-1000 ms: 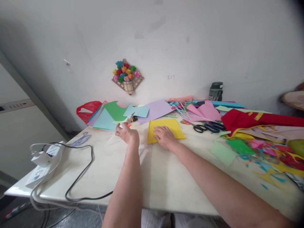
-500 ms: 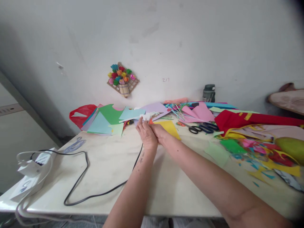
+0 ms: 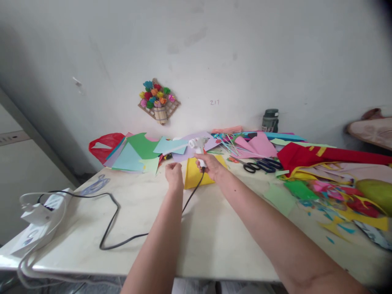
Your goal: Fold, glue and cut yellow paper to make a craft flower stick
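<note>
Pale wall (image 3: 275,49) filled the upper frame, above a cream counter (image 3: 220,232) across the lower part. One ornament (image 3: 173,107) hung left of upper centre, its vase (image 3: 160,116) holding many-coloured flowers (image 3: 154,93). One yellow sheet (image 3: 191,175) lay mid-frame, more exposed than half a second earlier. Above it, the right hand (image 3: 210,164) was wrapped around the handle of one white glue gun (image 3: 198,144); the left hand (image 3: 174,174), previously touching the right, was apart just to its left, fingers curled, anything pinched impossible to tell. Right of centre were one dark bottle (image 3: 270,122) and two pairs of scissors (image 3: 266,165).
</note>
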`<state>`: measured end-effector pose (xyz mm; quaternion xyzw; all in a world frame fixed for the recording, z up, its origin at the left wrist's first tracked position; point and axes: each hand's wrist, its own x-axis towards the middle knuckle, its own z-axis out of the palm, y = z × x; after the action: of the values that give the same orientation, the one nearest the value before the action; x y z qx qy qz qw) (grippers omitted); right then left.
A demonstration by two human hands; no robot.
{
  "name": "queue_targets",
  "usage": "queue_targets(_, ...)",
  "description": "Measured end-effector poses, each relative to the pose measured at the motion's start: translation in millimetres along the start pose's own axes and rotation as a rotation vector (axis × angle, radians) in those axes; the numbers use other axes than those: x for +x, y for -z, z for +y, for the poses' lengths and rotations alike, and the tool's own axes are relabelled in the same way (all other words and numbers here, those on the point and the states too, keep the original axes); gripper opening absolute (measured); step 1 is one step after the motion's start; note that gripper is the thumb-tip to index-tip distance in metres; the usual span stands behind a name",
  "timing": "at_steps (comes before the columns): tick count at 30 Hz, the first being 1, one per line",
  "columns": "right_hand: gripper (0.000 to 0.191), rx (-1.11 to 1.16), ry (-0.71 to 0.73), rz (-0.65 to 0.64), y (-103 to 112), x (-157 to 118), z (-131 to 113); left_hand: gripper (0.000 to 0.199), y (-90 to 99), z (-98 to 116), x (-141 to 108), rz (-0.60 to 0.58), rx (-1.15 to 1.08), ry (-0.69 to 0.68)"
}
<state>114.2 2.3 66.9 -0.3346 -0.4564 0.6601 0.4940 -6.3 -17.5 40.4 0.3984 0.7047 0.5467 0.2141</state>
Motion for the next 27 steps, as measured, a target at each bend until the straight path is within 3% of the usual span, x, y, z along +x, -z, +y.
queue_targets(3, 0.022, -0.176, 0.06, 0.064, 5.3, -2.0, 8.8, 0.02, 6.5, -3.4, 7.3, -0.174, -0.184, 0.147)
queue_targets(6, 0.023, -0.17, 0.102, -0.119, 13.7, -1.4, 13.9, 0.014, 5.4, 1.6, 7.2, -0.346, -0.187, 0.149)
queue_targets(8, 0.023, -0.109, 0.099, -0.248, 19.6, -1.1, 13.8, 0.012, 3.4, 7.3, 6.9, -0.391, -0.129, 0.126)
queue_targets(12, 0.016, -0.059, 0.036, -0.344, 27.0, -2.7, 10.2, 0.017, -2.4, 14.9, 3.9, -0.459, -0.062, 0.091)
queue_targets(16, 0.013, -0.014, -0.018, -0.447, 29.4, -5.5, 7.4, 0.02, -11.9, 11.4, -6.5, -0.808, -0.408, 0.121)
queue_targets(20, 0.008, 0.023, -0.091, -0.561, 32.9, -6.8, 6.5, 0.024, -16.6, 3.8, -12.7, -0.924, -0.681, 0.105)
queue_targets(23, 0.006, -0.026, -0.149, -0.609, 36.1, -6.0, 7.8, 0.024, -16.9, 0.8, -14.3, -0.991, -0.684, 0.03)
queue_targets(27, 0.005, -0.106, -0.158, -0.626, 38.4, -4.7, 10.7, 0.029, -18.1, -0.9, -16.6, -0.968, -0.663, -0.013)
